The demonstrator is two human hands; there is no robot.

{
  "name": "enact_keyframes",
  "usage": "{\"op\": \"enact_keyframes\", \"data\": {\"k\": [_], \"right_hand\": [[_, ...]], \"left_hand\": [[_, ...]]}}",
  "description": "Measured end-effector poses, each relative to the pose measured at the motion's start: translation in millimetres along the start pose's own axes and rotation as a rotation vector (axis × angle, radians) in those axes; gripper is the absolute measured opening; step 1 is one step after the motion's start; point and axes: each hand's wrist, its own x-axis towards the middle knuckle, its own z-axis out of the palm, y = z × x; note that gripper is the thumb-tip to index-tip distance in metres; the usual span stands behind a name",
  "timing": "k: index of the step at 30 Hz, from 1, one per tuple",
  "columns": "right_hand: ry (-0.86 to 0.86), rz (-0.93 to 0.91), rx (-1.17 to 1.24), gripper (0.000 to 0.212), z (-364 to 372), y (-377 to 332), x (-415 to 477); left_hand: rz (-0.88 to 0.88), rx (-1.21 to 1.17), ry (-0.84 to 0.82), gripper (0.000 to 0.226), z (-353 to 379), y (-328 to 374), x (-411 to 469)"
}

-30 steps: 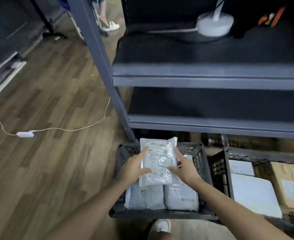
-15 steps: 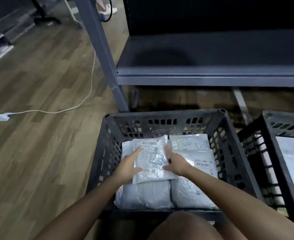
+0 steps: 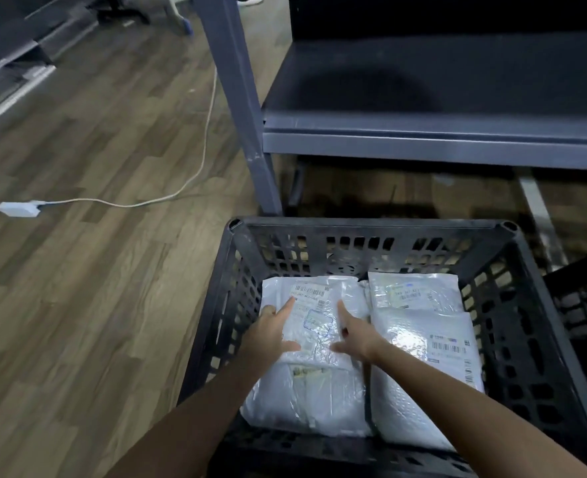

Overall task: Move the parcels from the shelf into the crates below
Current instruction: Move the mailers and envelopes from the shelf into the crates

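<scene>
A white bubble-mailer parcel (image 3: pixel 314 307) with a barcode label lies flat in the black plastic crate (image 3: pixel 371 236), on top of other white parcels (image 3: pixel 423 339). My left hand (image 3: pixel 271 334) rests on its left edge with fingers straight. My right hand (image 3: pixel 352 334) rests on its right edge, fingers extended. Both hands lie flat on the parcel rather than curling round it. The grey shelf (image 3: pixel 437 139) above the crate shows no parcels on its visible board.
A second black crate (image 3: pixel 582 305) stands to the right, partly cut off. The shelf's grey upright post (image 3: pixel 236 108) rises just behind the crate's left corner. A white cable with an adapter (image 3: pixel 19 208) trails over the wooden floor on the left.
The parcel went down from above the crate's rim to lie flat on the parcels inside. My fingers have straightened out on it. The view has moved closer and lower.
</scene>
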Motion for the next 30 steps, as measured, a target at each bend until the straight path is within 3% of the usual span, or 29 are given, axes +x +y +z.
{"op": "enact_keyframes", "data": {"k": [7,11,15,17,18,20,23,25,28,30], "right_hand": [[0.059,-0.051,-0.027,0.091,26,-5,36],[0.141,-0.093,-0.053,0.072,34,-6,49],[0.111,-0.167,-0.17,0.083,42,-8,49],[0.139,-0.208,-0.266,0.084,47,-12,49],[0.159,-0.208,-0.333,0.082,49,-13,50],[0.186,-0.18,-0.442,0.079,49,-14,52],[0.143,-0.207,-0.589,0.082,45,-7,57],[0.106,-0.243,-0.636,0.083,42,-3,62],[0.068,-0.272,-0.618,0.084,42,-3,68],[0.059,-0.278,-0.643,0.083,44,-3,71]], "left_hand": [[-0.1,0.273,0.077,0.086,8,-22,19],[-0.097,0.206,0.097,0.056,12,-28,31],[-0.182,0.137,0.168,0.057,20,-35,42],[-0.172,0.262,0.081,0.045,9,-18,39],[-0.115,0.382,0.182,0.046,9,-15,38],[-0.05,0.517,0.216,0.054,15,-21,44],[0.056,0.691,0.124,0.076,19,-37,49],[0.131,0.764,0.176,0.074,19,-44,50],[0.145,0.76,0.06,0.084,15,-35,47],[0.145,0.807,0.0,0.079,17,-36,52]]}}
